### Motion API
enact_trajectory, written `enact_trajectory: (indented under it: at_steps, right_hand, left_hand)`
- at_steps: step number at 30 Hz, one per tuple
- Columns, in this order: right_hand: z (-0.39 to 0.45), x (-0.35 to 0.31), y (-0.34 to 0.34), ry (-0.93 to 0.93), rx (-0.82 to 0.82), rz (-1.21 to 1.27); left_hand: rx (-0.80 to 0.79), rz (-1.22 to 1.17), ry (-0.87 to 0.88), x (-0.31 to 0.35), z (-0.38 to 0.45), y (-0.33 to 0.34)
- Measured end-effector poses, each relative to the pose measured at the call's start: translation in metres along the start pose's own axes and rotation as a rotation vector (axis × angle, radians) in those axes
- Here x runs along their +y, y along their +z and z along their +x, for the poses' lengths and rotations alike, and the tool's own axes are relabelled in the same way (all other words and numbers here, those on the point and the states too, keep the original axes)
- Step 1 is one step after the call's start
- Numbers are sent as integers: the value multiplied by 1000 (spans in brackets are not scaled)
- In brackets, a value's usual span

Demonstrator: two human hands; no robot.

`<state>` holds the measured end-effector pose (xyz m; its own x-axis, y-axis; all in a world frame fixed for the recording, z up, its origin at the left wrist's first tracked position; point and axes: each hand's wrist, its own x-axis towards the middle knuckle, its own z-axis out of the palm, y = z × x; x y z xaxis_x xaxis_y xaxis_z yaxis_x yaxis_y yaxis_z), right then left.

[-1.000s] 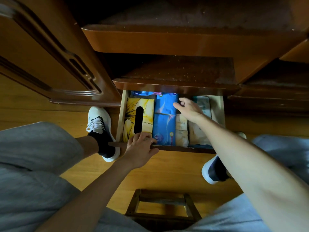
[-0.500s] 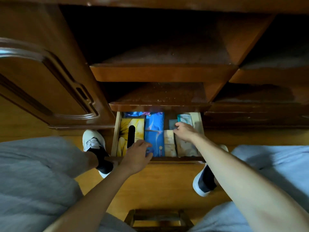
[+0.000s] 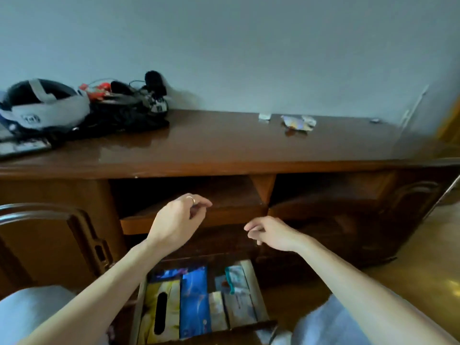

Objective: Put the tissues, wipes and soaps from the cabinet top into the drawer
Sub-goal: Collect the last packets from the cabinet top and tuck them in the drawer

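The open drawer (image 3: 256, 292) sits at the bottom centre. It holds a yellow tissue box (image 3: 169, 307), a blue pack (image 3: 194, 300), pale soap bars (image 3: 217, 310) and a wipes pack (image 3: 237, 282). My left hand (image 3: 178, 220) hovers above the drawer in front of the middle shelf, fingers loosely curled, holding nothing. My right hand (image 3: 271, 232) hangs beside it to the right, fingers apart and empty. On the cabinet top (image 3: 224, 143) a crumpled wrapper (image 3: 298, 122) lies at the back right.
A white and black headset (image 3: 42, 105) and a tangle of dark cables (image 3: 129, 105) lie on the left of the cabinet top. A small white scrap (image 3: 264, 117) lies near the wall. An open cabinet door (image 3: 74, 242) stands at left. Wooden floor (image 3: 423, 257) at right.
The view has tilted up from the drawer to the cabinet top. Both hands have left the drawer and risen above it, the left off the front edge, the right off the packs.
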<state>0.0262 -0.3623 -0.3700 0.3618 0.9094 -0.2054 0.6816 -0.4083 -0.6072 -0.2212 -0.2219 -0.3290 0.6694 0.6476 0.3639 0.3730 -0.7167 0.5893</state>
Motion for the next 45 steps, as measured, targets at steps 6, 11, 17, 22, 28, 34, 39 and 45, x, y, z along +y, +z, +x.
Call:
enact_trajectory:
  at_steps: [6, 11, 17, 22, 28, 34, 39, 45]
  right_hand:
    - [9, -38, -98, -216, 385, -31]
    - [62, -37, -180, -125, 615, -80]
    - [158, 1, -251, 59, 647, -168]
    - [240, 53, -310, 175, 771, -201]
    - [328, 102, -377, 317, 656, -235]
    - [384, 124, -373, 423, 435, -398]
    - [372, 115, -370, 423, 453, -489]
    - [319, 84, -332, 347, 445, -598]
  left_hand:
    - [88, 64, 60, 41, 107, -25]
    - [41, 67, 13, 51, 203, -9]
    - [-64, 84, 37, 54, 307, 44]
    - [-101, 164, 124, 65, 410, 96]
    - [-99, 182, 102, 76, 536, 170]
    - [-261, 350, 123, 66, 587, 250]
    - [-240, 311, 79, 55, 587, 236]
    - [-277, 387, 120, 59, 536, 200]
